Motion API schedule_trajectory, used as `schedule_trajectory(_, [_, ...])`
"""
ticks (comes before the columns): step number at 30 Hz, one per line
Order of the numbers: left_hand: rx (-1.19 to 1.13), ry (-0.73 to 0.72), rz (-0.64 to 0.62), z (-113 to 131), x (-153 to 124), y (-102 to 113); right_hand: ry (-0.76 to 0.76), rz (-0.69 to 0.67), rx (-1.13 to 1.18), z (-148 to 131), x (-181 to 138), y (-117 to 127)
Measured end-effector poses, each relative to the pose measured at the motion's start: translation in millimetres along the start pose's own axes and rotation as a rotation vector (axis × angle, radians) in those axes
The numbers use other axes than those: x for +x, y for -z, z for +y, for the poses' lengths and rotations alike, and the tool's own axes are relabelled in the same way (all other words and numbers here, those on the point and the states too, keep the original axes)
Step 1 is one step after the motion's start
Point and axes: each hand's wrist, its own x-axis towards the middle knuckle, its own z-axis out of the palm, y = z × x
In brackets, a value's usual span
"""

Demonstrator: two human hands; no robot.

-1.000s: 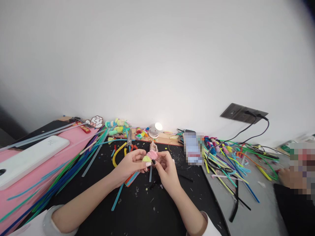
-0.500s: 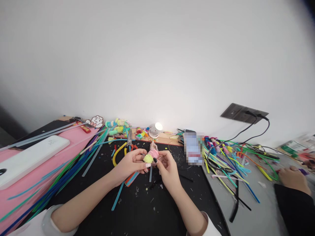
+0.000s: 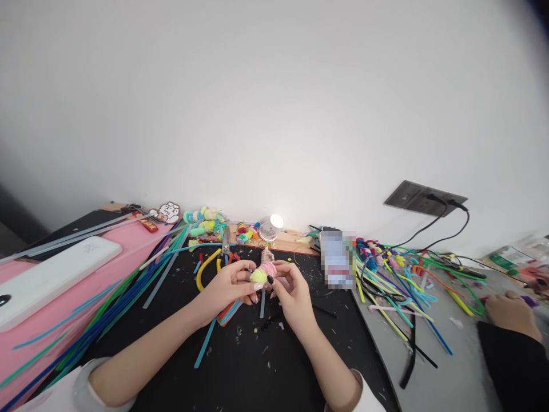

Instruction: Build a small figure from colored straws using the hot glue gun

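Here, over a littered black surface (image 3: 240, 372) beside a white wall (image 3: 257, 114), both hands (image 3: 297, 298) pinch a pink-yellow piece (image 3: 266, 269).

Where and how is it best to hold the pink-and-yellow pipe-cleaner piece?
Probably pinch the pipe-cleaner piece at both ends: left hand from the left on its yellow part, right hand from the right on its pink part. It is small, rounded and slanted, its yellow part facing the left hand.
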Motion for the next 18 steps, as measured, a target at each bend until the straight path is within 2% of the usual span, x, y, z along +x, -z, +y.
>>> schedule_trajectory(6, [0.002,-0.002,-0.005,-0.1,-0.2,0.7,0.004,-0.003,0.112,-1.3,-0.3,0.5])
schedule_trajectory(18, [0.029,-0.036,-0.022,-4.8,0.5,3.7,-0.054,0.05,0.161,-6.2,0.7,-1.2])
